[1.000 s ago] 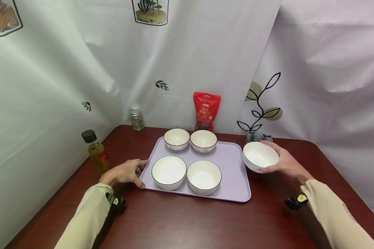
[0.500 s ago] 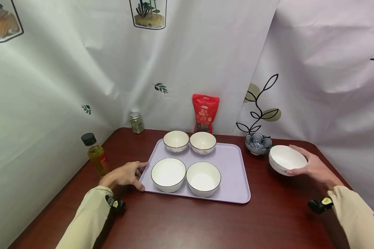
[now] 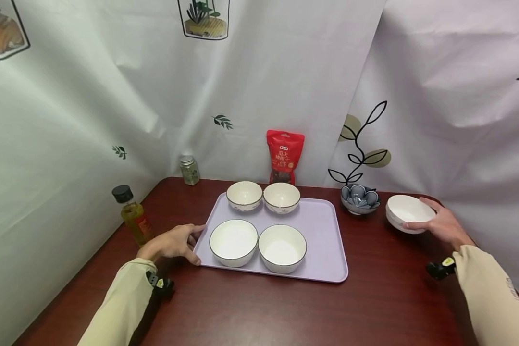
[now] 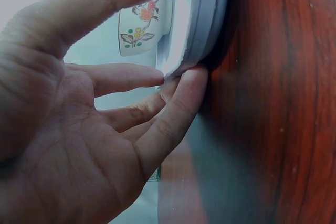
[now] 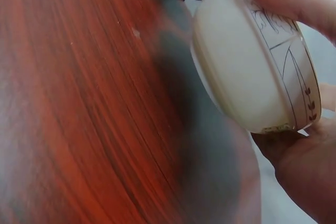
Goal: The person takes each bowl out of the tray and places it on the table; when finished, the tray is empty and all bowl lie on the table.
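My right hand (image 3: 445,226) grips a white bowl (image 3: 408,211) by its right side at the table's far right. In the right wrist view, the thumb lies across the bowl's (image 5: 247,72) drawn plant pattern, and its pale base hangs close over the wood. At the left, my left hand (image 3: 175,241) holds the left edge of a lilac tray (image 3: 322,240), its fingertips (image 4: 191,80) curled against the rim in the left wrist view. On the tray stand two small flowered bowls (image 3: 244,194) behind and two larger dark-rimmed white bowls (image 3: 282,247) in front.
A blue petal-shaped bowl (image 3: 359,199) stands between the tray and the held bowl. A red snack pouch (image 3: 284,156) is upright behind the tray. An oil bottle (image 3: 135,216) and a spice jar (image 3: 190,170) stand at left. Hanging cloth (image 3: 259,86) borders the table.
My right hand has carried the white bowl rightward from beside the tray, then slightly farther back, uncovering the blue bowl. My left hand and the tray have stayed in place.
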Tool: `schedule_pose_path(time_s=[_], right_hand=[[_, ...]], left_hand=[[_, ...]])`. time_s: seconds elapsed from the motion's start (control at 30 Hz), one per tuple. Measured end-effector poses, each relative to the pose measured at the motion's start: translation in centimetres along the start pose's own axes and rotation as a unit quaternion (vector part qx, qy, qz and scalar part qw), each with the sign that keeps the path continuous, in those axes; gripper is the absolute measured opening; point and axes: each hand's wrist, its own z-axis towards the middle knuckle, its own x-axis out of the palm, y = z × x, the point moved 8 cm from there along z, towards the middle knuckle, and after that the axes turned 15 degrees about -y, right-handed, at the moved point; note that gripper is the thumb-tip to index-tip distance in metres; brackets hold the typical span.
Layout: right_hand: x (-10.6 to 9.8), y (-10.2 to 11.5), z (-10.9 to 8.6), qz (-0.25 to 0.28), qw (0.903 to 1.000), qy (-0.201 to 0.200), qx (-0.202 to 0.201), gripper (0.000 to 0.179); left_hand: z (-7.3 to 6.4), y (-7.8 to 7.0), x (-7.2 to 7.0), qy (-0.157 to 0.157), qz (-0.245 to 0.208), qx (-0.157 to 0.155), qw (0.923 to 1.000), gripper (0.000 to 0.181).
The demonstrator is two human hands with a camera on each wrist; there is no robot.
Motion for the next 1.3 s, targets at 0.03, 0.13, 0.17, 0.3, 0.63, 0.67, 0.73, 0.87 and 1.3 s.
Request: schedule_pose_path(time_s=[0.03,0.13,0.17,0.3,0.63,0.67,0.73,0.87,1.3], right_hand=[[0.1,-0.1,0.2,0.008,0.9999,-0.006,0.008,0.108],[0.5,-0.4,0.7,0.032,0.9989,-0.020,0.028,0.109],[0.6,-0.5,0.8,0.033,0.9987,-0.023,0.031,0.109],[0.8,-0.7,1.3,0.025,0.9986,-0.036,0.028,0.106],[0.9,-1.4,2.0,0.026,0.9982,-0.053,0.010,0.095],[1.0,-1.5,2.1,0.031,0.9979,-0.055,0.010,0.094],[1.2,-1.5,2.1,0.046,0.9974,-0.054,0.012,0.093],[1.7,-1.7,2.4,0.058,0.9969,-0.051,0.014,0.095],[2.6,-1.3,3.6,0.046,0.9980,-0.015,0.041,0.104]], left_hand=[[0.0,0.0,0.0,0.001,-0.001,0.000,1.0000,0.103],[0.0,0.0,0.0,0.001,-0.004,-0.002,1.0000,0.103],[0.0,0.0,0.0,0.001,-0.005,-0.002,1.0000,0.103],[0.1,-0.1,0.0,0.000,-0.004,0.000,1.0000,0.103],[0.3,-0.4,-0.2,0.002,0.000,0.003,1.0000,0.102],[0.4,-0.3,-0.2,0.002,-0.001,0.004,1.0000,0.102],[0.3,-0.3,-0.2,0.003,-0.001,0.004,1.0000,0.102],[0.0,-0.1,-0.2,0.003,0.001,0.004,1.0000,0.102],[0.1,0.0,-0.1,0.002,0.003,0.006,1.0000,0.102]])
